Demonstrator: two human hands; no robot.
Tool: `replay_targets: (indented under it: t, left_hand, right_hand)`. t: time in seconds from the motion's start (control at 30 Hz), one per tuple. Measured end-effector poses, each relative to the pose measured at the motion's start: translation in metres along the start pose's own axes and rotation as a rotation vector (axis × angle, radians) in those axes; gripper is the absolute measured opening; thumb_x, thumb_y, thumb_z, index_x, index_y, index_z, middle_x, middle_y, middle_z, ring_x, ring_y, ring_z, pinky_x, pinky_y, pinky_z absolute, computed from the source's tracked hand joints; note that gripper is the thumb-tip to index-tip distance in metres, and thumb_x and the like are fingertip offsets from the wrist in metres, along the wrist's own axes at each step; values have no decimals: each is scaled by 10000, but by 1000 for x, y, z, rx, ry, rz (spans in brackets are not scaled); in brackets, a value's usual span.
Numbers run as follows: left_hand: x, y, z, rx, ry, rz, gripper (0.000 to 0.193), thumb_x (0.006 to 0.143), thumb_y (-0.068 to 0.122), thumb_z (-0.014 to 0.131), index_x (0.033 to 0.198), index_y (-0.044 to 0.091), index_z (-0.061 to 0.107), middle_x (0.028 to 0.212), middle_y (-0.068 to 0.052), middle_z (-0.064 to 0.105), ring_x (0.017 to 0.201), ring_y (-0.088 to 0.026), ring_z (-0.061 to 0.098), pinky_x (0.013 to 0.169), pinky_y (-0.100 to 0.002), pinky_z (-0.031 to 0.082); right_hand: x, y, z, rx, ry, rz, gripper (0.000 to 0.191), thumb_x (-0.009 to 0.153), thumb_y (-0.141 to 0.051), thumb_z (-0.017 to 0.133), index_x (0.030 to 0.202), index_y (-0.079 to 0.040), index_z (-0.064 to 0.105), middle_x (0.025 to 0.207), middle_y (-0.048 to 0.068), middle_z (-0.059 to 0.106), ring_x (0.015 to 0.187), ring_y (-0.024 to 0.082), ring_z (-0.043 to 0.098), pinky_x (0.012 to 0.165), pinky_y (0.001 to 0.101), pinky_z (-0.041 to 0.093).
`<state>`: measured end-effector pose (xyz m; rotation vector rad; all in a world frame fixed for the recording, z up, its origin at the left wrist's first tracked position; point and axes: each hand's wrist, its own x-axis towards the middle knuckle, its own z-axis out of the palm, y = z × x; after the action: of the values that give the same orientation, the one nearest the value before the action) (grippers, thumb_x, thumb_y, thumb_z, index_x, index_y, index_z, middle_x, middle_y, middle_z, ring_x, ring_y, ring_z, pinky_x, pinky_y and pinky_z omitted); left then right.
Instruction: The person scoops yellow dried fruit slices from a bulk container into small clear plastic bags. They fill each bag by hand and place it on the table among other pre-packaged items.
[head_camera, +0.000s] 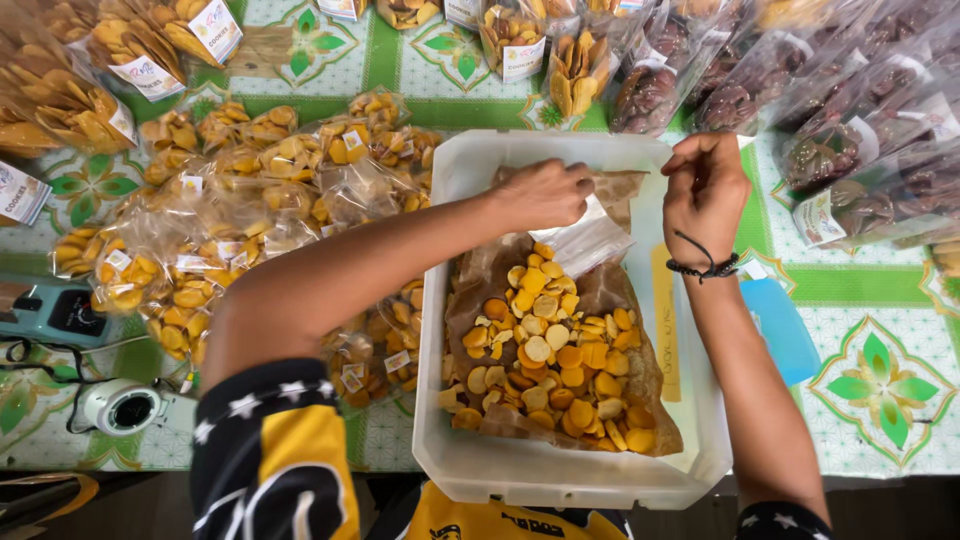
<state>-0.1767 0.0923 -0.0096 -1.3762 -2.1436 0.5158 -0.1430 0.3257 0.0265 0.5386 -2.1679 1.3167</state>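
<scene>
A white plastic tub (450, 440) sits on the table in front of me, lined with brown paper and holding several small round yellow and orange cookies (550, 360). My left hand (545, 192) is over the tub's far end, fingers closed on the top of a clear plastic bag (592, 240) that hangs into the tub. My right hand (705, 190), with a black cord bracelet on the wrist, is curled shut at the tub's far right corner, close to the bag's edge; whether it grips the bag I cannot tell.
Many sealed clear bags of yellow cookies (250, 220) lie left of the tub. Bags of dark cookies (850, 120) pile up at the upper right. A blue flat object (780, 330) lies right of the tub. A tape dispenser (120, 405) and a teal device (50, 310) sit at the left.
</scene>
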Motion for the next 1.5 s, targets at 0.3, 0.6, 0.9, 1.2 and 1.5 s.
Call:
replay_targets:
  t: [0.3, 0.6, 0.9, 1.2, 1.5]
  left_hand:
    - [30, -5, 48, 157, 291, 37, 118, 790, 249, 646, 748, 169, 722, 886, 38, 651, 1020, -170, 555, 895, -323, 397]
    - [18, 4, 25, 250, 204, -117, 124, 755, 228, 638, 650, 199, 699, 831, 59, 661, 1042, -169, 570, 1070, -368, 367]
    - [13, 8, 38, 299, 48, -31, 144, 765, 246, 651, 692, 179, 755, 765, 64, 679, 1039, -183, 562, 1044, -372, 332]
    - [-2, 11, 24, 166, 316, -133, 109, 819, 257, 627, 785, 210, 719, 849, 66, 691, 1010, -184, 563, 1034, -383, 368]
    - [2, 37, 36, -324, -143, -378, 326, 957, 141, 530, 1276, 150, 600, 941, -114, 737, 860, -285, 730, 825, -455, 575]
  right_hand:
    - [6, -3, 2, 40, -101, 21, 214, 937, 154, 502, 1094, 28, 575, 888, 88, 683, 773, 98, 638, 684, 215, 493]
    - [2, -7, 6, -30, -205, 45, 235, 920, 127, 515, 1122, 20, 566, 879, 95, 721, 736, 126, 665, 674, 247, 505]
    - [-3, -13, 10, -57, -275, 69, 213, 917, 113, 528, 1104, 23, 577, 868, 104, 723, 768, 139, 697, 692, 255, 532]
    - [-3, -13, 14, -157, -304, 69, 211, 927, 72, 546, 1119, 7, 602, 874, 104, 733, 766, 179, 718, 708, 307, 554]
    - [-7, -17, 19, -384, -442, 12, 170, 901, -56, 671, 1069, -37, 685, 940, 140, 703, 770, 293, 696, 705, 425, 562]
